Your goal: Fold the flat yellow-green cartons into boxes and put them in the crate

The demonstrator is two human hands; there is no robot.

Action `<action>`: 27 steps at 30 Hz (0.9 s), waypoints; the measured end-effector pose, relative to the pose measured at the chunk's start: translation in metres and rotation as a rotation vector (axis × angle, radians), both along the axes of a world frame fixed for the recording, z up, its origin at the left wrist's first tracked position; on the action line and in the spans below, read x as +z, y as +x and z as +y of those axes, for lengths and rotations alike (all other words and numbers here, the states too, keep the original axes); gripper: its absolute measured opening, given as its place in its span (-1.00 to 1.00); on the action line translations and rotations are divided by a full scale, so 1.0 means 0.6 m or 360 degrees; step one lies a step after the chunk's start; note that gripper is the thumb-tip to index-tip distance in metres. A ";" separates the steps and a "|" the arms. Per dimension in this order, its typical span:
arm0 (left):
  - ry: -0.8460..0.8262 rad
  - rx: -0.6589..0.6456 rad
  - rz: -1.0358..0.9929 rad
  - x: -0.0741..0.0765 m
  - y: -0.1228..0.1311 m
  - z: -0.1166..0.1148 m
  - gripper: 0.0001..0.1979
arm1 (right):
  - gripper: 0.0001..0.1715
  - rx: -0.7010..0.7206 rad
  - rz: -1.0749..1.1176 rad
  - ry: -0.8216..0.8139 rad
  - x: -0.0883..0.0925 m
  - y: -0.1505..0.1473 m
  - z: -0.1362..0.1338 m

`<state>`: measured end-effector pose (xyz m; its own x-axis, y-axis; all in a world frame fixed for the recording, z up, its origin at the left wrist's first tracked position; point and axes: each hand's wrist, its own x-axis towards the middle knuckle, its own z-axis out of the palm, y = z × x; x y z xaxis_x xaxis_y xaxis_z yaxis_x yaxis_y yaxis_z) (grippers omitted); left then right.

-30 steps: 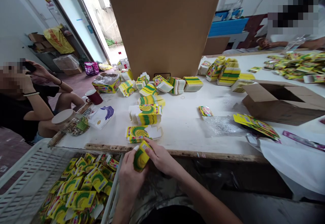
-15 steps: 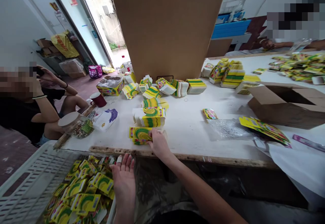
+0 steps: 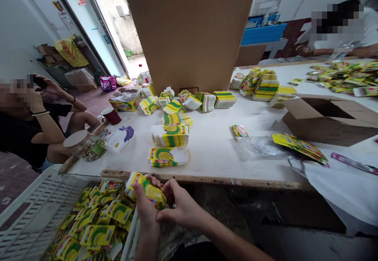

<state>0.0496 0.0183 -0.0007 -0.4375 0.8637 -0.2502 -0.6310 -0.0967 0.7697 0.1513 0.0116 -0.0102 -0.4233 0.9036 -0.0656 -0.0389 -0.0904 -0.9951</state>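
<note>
A small yellow and green carton [image 3: 147, 190] with white end flaps lies across my left hand [image 3: 147, 211], whose thumb and fingers close round it. My right hand [image 3: 183, 206] pinches the carton's right end, its fingertips partly hidden. Both hands are in front of the table's wooden edge, beside a pale plastic crate [image 3: 26, 206]. Inside the crate is a heap of similar yellow cartons [image 3: 99, 231]. On the table just beyond my hands lies a short stack of flat cartons [image 3: 165, 156], with a taller stack [image 3: 171, 137] behind it.
More carton stacks [image 3: 199, 101] stand before a tall cardboard sheet [image 3: 191, 32]. A lidded jar [image 3: 85, 146] and a maroon mug [image 3: 111, 116] are at left, near a seated person [image 3: 47, 131]. An open cardboard box [image 3: 330, 123] sits right; another person [image 3: 351, 36] is beyond.
My right hand has taken a carton from the near stack and brought it down to my left hand. My left hand, open and palm up before, has closed round it.
</note>
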 end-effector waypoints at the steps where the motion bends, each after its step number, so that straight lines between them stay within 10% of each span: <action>1: -0.0011 -0.0023 0.0034 -0.003 -0.002 -0.002 -0.41 | -0.47 -0.0049 0.0006 -0.0015 0.000 0.001 0.004; 14: -0.0099 -0.0216 0.0446 -0.027 -0.047 -0.004 -0.43 | -0.87 -0.0212 -0.0338 0.0519 0.012 0.065 0.038; 22: 0.0252 -0.0977 0.1291 0.026 -0.110 -0.015 0.01 | -0.73 -0.0085 -0.0846 0.1706 0.043 0.102 0.039; 27: 0.0061 -0.1119 0.2012 -0.005 -0.041 -0.025 -0.35 | -0.36 -0.0440 -0.0622 0.1336 0.037 0.081 0.017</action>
